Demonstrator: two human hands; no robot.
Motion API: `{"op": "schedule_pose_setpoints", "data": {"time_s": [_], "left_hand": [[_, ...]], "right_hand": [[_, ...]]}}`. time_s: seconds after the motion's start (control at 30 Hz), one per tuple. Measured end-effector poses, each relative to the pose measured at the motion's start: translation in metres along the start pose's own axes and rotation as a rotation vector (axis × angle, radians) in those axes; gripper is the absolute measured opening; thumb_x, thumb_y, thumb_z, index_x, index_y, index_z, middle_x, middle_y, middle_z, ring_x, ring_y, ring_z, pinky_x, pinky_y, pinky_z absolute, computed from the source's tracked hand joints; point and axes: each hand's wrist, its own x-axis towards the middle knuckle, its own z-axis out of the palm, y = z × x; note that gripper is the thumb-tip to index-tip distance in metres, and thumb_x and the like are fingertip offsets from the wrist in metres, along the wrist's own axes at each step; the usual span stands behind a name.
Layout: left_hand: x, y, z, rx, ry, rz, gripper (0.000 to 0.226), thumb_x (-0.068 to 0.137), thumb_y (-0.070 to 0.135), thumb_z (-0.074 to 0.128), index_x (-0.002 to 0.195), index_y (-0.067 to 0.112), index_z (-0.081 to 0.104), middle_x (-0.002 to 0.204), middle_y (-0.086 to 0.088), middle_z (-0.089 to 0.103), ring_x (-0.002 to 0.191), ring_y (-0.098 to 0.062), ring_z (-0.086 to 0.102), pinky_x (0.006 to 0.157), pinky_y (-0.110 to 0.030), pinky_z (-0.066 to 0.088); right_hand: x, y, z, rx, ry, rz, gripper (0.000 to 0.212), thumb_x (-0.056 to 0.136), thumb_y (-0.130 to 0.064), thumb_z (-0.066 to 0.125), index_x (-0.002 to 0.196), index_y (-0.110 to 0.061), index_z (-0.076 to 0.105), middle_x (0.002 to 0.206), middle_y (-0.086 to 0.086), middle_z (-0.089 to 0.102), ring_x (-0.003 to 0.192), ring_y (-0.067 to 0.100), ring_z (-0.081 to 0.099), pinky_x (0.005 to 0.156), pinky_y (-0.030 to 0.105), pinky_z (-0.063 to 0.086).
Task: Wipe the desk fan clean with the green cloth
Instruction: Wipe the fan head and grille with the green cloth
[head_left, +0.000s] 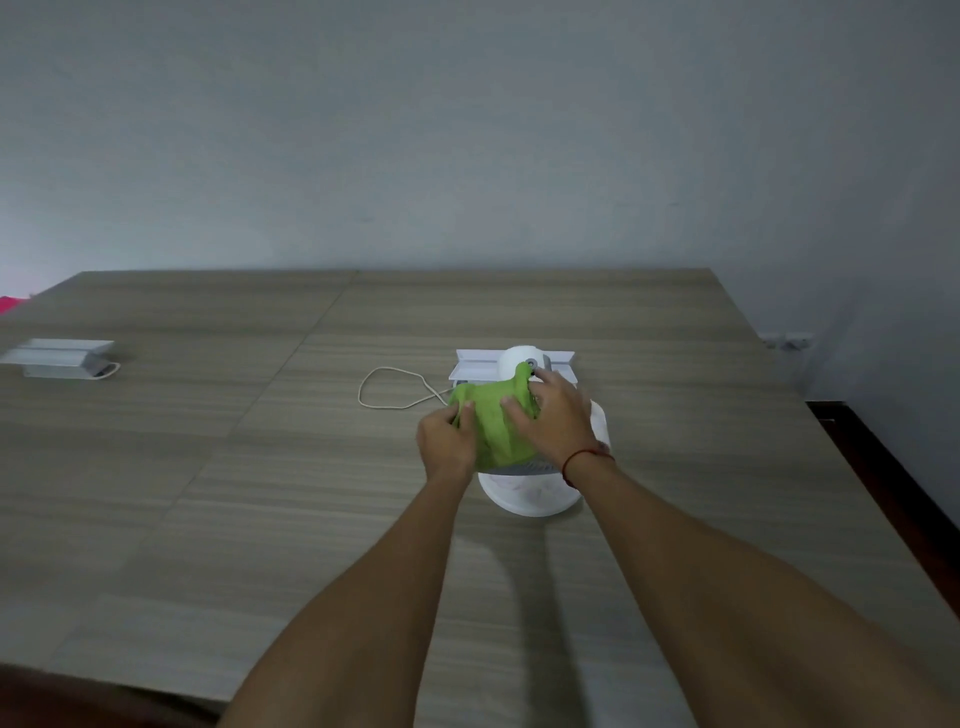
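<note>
A white desk fan (530, 496) stands on the wooden table (260, 467), right of centre, seen from above. The green cloth (493, 431) is draped over the top of the fan. My left hand (447, 441) grips the cloth's left edge, thumb on top of the fabric. My right hand (558, 415) lies across the cloth's right side, with its thumb on the fabric and its fingers reaching toward the fan's motor housing (524, 361). A red string bracelet sits on my right wrist. Much of the fan's grille is hidden under the cloth and hands.
A white cord (387, 387) loops on the table left of the fan. A white tray-like piece (478, 364) lies right behind the fan. Another white piece (62, 356) sits at the table's far left. The table's right edge runs close to the fan's side.
</note>
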Motion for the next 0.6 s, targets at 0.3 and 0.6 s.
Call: {"op": "schedule_pose_setpoints", "data": {"time_s": [0.3, 0.6], "left_hand": [[-0.008, 0.023, 0.009, 0.025, -0.033, 0.318, 0.022, 0.089, 0.016, 0.063, 0.083, -0.003, 0.073, 0.080, -0.021, 0.069, 0.078, -0.031, 0.060, 0.073, -0.033, 0.044], [-0.002, -0.001, -0.010, 0.073, 0.065, 0.108, 0.034, 0.099, 0.017, 0.044, 0.118, -0.003, 0.064, 0.119, -0.024, 0.065, 0.113, -0.035, 0.060, 0.096, -0.037, 0.045]], "right_hand": [[-0.005, 0.009, -0.020, 0.066, 0.219, 0.048, 0.028, 0.095, -0.021, 0.042, 0.103, -0.002, 0.061, 0.108, 0.016, 0.066, 0.108, 0.032, 0.056, 0.112, 0.046, 0.028], [-0.012, 0.033, -0.023, -0.031, 0.225, 0.228, 0.051, 0.092, -0.029, 0.044, 0.139, -0.009, 0.037, 0.150, 0.015, 0.036, 0.142, 0.029, 0.029, 0.117, 0.056, 0.011]]}}
